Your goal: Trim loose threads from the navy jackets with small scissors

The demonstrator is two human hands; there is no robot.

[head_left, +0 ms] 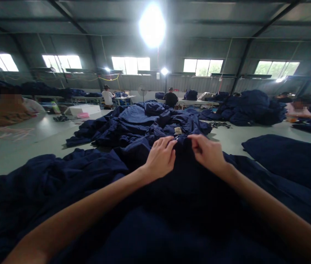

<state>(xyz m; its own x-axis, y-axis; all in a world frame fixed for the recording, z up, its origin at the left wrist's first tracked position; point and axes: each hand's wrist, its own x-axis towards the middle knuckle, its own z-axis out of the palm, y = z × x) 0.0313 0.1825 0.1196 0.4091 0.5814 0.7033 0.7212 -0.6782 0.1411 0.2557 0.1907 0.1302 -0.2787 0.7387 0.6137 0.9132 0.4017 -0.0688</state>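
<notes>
As the left hand (pixel 160 157) and right hand (pixel 206 154) pinch navy cloth (pixel 181 146), side by side and nearly touching, mid-heap, a white box (pixel 84 109) sits far left with a pink tray (pixel 83 115) just beside it.

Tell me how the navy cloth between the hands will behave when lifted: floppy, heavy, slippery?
The navy cloth looks floppy, lying in slack folds below the left hand and right hand. Each layer is probably fairly light, but the bulk may feel heavy if it joins the rumpled navy heap. Slipperiness is hard to judge from here.
</notes>
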